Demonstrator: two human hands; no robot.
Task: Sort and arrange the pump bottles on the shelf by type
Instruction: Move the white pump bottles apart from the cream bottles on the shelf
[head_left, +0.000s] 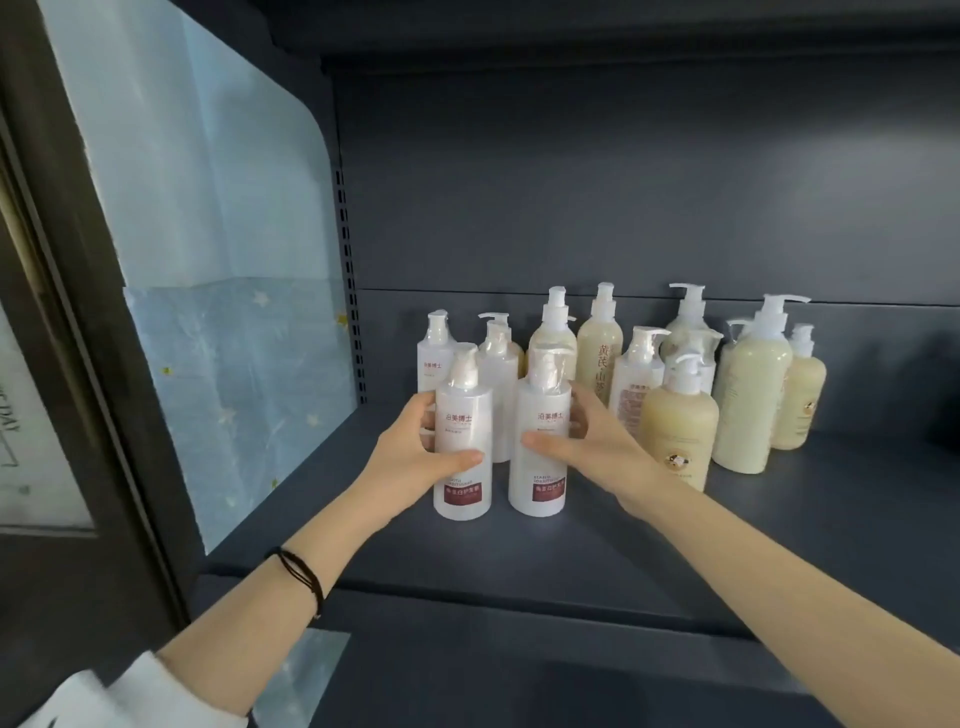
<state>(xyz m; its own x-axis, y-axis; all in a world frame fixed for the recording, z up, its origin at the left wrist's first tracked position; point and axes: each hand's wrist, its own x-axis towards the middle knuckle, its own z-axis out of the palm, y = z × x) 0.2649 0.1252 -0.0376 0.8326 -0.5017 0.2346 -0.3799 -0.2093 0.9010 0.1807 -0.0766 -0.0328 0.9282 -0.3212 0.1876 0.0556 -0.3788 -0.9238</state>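
Two white pump bottles with dark red labels stand upright at the front of the dark grey shelf (519, 561). My left hand (415, 452) grips the left white bottle (463, 415), thumb across its front. My right hand (597, 441) grips the right white bottle (543, 410), thumb on its front. Behind them stand more white bottles (435, 353) and a tall cream bottle with brown characters (600, 353). To the right, several cream-yellow pump bottles (750, 400) stand in a cluster, one (678, 415) close to my right wrist.
The shelf's dark back panel (623, 197) rises behind the bottles. A slotted upright (350, 291) runs down the left edge. Light blue star-patterned paper (223, 338) covers the window at the left. Bare shelf surface lies in front of the bottles and at the far right.
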